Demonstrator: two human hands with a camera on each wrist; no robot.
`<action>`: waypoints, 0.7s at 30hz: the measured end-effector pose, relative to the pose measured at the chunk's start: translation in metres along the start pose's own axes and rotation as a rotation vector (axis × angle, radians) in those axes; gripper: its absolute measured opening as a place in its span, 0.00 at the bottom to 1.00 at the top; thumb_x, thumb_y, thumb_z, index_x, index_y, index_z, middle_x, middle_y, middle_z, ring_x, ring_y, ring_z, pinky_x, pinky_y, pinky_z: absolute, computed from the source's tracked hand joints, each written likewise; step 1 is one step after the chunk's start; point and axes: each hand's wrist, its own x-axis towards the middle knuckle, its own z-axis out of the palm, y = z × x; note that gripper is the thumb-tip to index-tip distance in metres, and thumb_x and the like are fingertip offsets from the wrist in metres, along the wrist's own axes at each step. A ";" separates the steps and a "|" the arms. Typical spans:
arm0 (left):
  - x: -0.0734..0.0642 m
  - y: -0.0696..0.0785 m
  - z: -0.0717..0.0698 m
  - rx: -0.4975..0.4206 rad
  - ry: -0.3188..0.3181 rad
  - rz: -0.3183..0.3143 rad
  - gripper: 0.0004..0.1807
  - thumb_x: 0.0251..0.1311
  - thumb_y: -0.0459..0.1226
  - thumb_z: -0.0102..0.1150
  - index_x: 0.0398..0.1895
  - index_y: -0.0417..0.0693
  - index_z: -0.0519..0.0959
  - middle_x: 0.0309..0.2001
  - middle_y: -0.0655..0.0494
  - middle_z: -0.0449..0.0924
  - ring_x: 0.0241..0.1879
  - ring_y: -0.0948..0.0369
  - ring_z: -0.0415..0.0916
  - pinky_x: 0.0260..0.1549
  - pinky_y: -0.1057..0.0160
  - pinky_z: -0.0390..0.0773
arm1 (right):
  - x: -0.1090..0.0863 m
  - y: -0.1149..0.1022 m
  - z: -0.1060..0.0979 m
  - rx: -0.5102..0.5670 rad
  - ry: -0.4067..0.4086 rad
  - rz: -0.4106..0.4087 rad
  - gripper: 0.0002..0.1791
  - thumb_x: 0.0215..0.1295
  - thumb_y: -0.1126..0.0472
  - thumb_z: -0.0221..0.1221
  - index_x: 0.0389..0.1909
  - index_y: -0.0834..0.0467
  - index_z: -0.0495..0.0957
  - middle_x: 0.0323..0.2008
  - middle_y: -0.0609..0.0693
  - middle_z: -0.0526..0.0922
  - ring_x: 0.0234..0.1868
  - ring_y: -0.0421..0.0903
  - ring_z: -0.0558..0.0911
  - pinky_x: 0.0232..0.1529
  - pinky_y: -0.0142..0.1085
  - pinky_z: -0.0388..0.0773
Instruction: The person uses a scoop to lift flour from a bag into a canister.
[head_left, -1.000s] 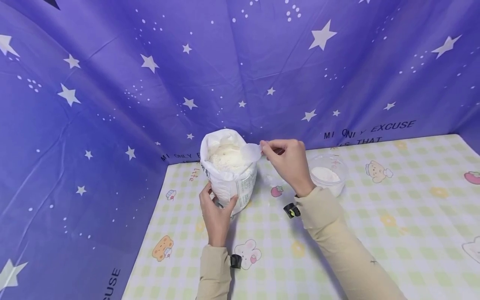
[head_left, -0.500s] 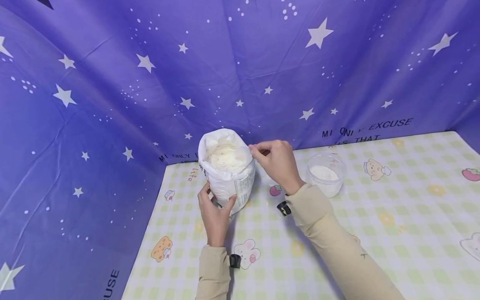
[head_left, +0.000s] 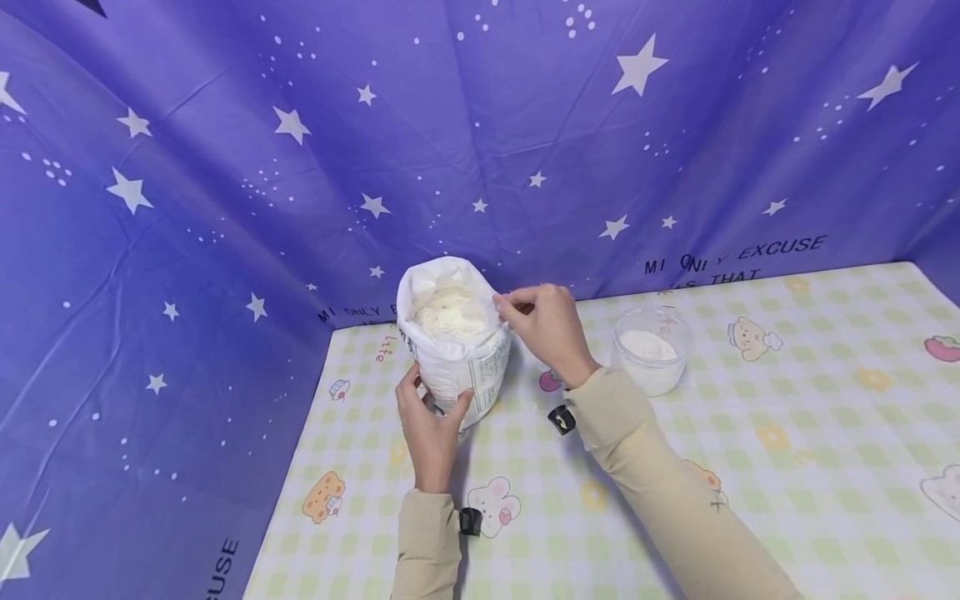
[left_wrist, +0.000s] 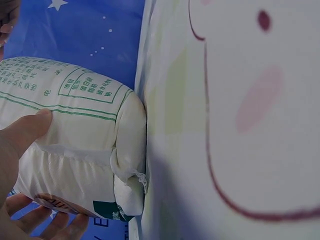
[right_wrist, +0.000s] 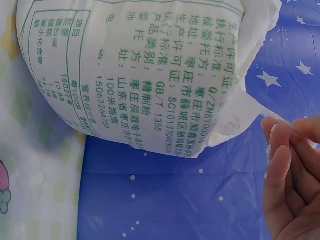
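Observation:
A white bag of flour (head_left: 467,375) stands upright near the back of the table, its mouth rolled wide and pale flour (head_left: 448,317) showing inside. My left hand (head_left: 431,433) grips its lower front, thumb on one side and fingers round the other, as the left wrist view also shows. At the bag's right rim, my right hand (head_left: 551,329) pinches the thin handle of a translucent plastic spoon (right_wrist: 272,114). The spoon's bowl dips inside the mouth and is mostly hidden. Green print covers the bag's side in the right wrist view.
A clear round tub (head_left: 652,377) with some white flour stands right of the bag, behind the right wrist. A checked cloth with cartoon prints covers the table (head_left: 817,467). Close behind the bag hangs a blue star-patterned curtain (head_left: 525,108).
My right hand has moved left to the bag's rim, and the spoon, earlier visible over the right edge, has gone into the mouth. My left hand keeps its grip on the bag.

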 end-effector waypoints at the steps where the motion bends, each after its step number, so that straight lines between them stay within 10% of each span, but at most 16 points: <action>1: 0.000 0.000 0.000 -0.001 -0.001 0.000 0.46 0.45 0.35 0.79 0.68 0.42 0.64 0.62 0.46 0.68 0.62 0.53 0.67 0.59 0.59 0.79 | 0.000 0.000 0.001 0.001 -0.004 0.005 0.13 0.68 0.56 0.62 0.29 0.59 0.90 0.23 0.51 0.87 0.23 0.43 0.80 0.28 0.34 0.75; 21: 0.000 0.000 0.000 0.006 0.004 0.014 0.46 0.46 0.37 0.79 0.68 0.41 0.63 0.61 0.45 0.68 0.62 0.52 0.67 0.59 0.56 0.80 | 0.011 0.002 0.024 0.005 -0.068 0.029 0.12 0.65 0.58 0.64 0.25 0.57 0.89 0.26 0.49 0.88 0.25 0.43 0.82 0.27 0.32 0.74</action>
